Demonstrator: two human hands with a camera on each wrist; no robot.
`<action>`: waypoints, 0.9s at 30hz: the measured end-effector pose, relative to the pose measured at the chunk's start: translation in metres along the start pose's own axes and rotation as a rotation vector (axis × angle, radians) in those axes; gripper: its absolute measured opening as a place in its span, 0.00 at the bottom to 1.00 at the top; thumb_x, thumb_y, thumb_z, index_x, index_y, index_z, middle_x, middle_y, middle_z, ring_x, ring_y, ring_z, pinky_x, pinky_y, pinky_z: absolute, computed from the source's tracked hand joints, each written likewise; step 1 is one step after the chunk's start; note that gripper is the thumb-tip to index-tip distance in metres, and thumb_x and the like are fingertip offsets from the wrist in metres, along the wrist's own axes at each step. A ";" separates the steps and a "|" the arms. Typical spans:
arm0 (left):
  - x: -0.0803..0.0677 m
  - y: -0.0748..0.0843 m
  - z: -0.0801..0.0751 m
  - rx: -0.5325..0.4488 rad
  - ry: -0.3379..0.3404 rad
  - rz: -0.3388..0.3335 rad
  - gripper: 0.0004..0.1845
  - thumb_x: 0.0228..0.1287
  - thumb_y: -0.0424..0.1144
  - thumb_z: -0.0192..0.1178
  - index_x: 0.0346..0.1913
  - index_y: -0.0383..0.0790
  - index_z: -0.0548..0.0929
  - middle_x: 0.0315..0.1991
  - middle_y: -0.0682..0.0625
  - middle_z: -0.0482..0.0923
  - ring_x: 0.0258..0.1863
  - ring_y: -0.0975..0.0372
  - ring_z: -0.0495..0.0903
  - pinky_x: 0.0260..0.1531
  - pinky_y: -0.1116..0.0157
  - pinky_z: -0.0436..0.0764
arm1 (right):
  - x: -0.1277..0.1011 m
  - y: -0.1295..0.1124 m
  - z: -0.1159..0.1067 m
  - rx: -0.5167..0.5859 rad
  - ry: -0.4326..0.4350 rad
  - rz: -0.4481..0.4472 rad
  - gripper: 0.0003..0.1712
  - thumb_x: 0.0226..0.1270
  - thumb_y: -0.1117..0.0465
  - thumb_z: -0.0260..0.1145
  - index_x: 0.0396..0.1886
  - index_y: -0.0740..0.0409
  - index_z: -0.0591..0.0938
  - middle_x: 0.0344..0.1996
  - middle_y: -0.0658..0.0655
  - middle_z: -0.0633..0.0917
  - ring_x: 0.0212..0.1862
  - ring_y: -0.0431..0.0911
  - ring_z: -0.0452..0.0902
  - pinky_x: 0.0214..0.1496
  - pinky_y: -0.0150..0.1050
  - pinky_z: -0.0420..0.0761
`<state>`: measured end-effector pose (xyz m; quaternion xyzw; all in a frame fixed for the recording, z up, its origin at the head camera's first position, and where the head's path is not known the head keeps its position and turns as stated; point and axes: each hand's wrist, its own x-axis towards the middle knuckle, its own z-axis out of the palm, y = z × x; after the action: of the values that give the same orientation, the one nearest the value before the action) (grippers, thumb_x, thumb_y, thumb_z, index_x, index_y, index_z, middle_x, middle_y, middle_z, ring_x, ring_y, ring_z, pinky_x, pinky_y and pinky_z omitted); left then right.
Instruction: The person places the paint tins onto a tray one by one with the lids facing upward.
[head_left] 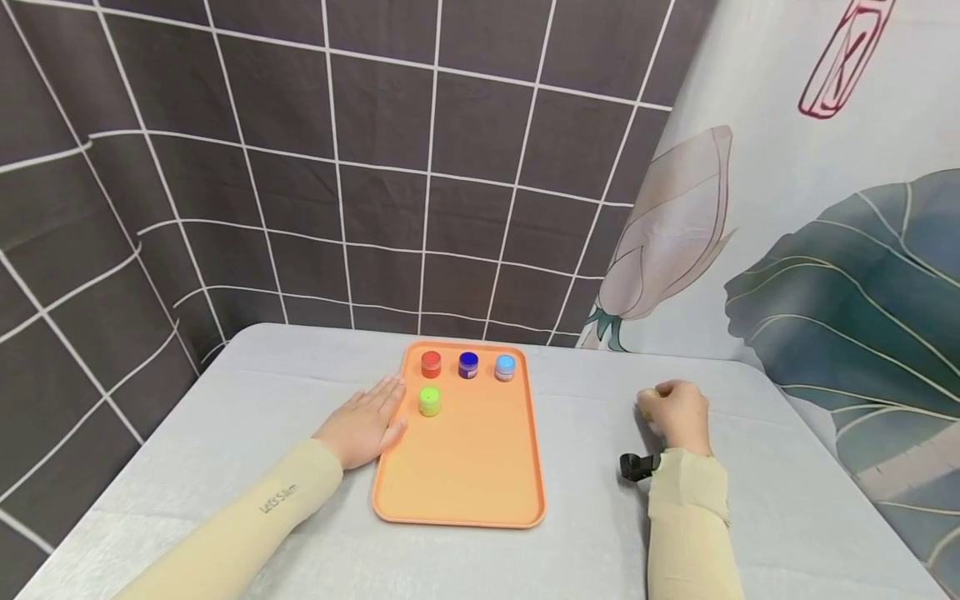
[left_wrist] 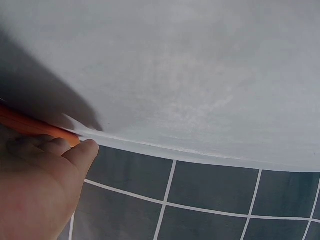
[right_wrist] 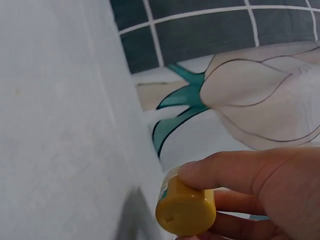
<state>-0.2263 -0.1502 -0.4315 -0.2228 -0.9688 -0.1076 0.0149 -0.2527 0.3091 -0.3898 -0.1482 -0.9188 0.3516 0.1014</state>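
My right hand (head_left: 677,412) pinches a small yellow paint jar (right_wrist: 186,207) between thumb and fingers, over the table to the right of the tray. In the head view the fingers hide most of that jar. My left hand (head_left: 365,423) lies with straight fingers along the left rim of the orange tray (head_left: 480,475). On the tray's far part stand a red jar (head_left: 431,364), a dark blue jar (head_left: 468,365) and a light blue jar (head_left: 505,367) in a row. A lime green jar (head_left: 429,401) stands in front of the red one, close to the left fingertips.
A grey-white cloth covers the table (head_left: 592,533). Behind it hangs a dark curtain with a white grid (head_left: 382,200), and at the right a white one with flower and leaf prints (head_left: 667,225). A black wrist strap mount (head_left: 637,467) sits on the right wrist.
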 end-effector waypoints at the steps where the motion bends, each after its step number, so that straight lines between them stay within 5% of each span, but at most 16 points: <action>1: 0.000 0.000 0.000 0.000 0.002 0.003 0.35 0.78 0.50 0.46 0.76 0.27 0.61 0.77 0.35 0.58 0.77 0.44 0.56 0.73 0.43 0.60 | 0.000 -0.001 0.000 0.015 0.003 -0.008 0.23 0.65 0.61 0.62 0.51 0.78 0.81 0.42 0.73 0.85 0.43 0.62 0.81 0.46 0.54 0.82; 7: -0.001 0.002 -0.004 0.001 -0.008 -0.007 0.34 0.79 0.49 0.46 0.76 0.27 0.61 0.77 0.35 0.57 0.78 0.45 0.55 0.73 0.43 0.59 | 0.000 -0.011 0.001 0.055 0.040 -0.077 0.27 0.66 0.58 0.65 0.56 0.77 0.80 0.47 0.74 0.84 0.51 0.65 0.78 0.56 0.56 0.76; 14: -0.003 0.004 -0.006 -0.005 -0.006 -0.007 0.34 0.79 0.48 0.46 0.76 0.26 0.61 0.77 0.35 0.57 0.77 0.44 0.56 0.73 0.43 0.59 | 0.003 -0.022 0.014 0.094 0.008 -0.132 0.26 0.65 0.59 0.70 0.55 0.76 0.81 0.47 0.73 0.85 0.50 0.62 0.82 0.55 0.52 0.79; 23: -0.001 0.003 -0.004 -0.007 -0.008 -0.004 0.34 0.79 0.49 0.45 0.76 0.27 0.60 0.77 0.35 0.57 0.77 0.44 0.56 0.73 0.42 0.59 | 0.003 -0.032 0.029 0.185 -0.035 -0.166 0.25 0.60 0.61 0.73 0.55 0.71 0.83 0.44 0.66 0.88 0.39 0.41 0.84 0.45 0.30 0.77; 27: -0.001 0.003 -0.005 -0.007 -0.011 -0.007 0.34 0.79 0.49 0.45 0.76 0.27 0.60 0.78 0.35 0.57 0.78 0.45 0.55 0.73 0.42 0.59 | 0.001 -0.037 0.035 0.206 -0.052 -0.183 0.26 0.59 0.62 0.74 0.55 0.71 0.83 0.45 0.67 0.88 0.42 0.45 0.86 0.43 0.26 0.77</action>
<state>-0.2241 -0.1490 -0.4264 -0.2199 -0.9693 -0.1097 0.0084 -0.2709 0.2619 -0.3903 -0.0431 -0.8898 0.4371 0.1238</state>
